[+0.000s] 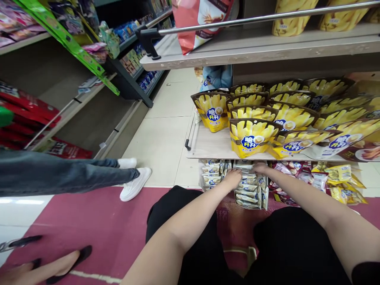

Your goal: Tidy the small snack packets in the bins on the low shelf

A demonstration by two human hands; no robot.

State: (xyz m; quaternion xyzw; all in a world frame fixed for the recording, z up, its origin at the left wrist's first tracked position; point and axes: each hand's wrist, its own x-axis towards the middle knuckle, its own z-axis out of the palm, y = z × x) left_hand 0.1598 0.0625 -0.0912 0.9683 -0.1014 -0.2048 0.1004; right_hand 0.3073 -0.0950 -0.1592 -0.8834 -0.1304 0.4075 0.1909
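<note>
Low under the bottom shelf, both my hands reach into a box of small white snack packets standing in rows. My left hand is at the box's left side, its fingers curled in against the packets. Towards the back right of the same box is my right hand, fingers bent inward among the packets; their tips are hidden. Another stack of white packets stands just left of my left hand. Purple-red packets and yellow packets lie to the right of my right arm.
Above my hands, the bottom shelf carries several yellow fries-snack pouches. Higher up, a metal rail fronts another shelf. A person's legs in jeans stand at left, beside other shelving. Another person's foot is at lower left.
</note>
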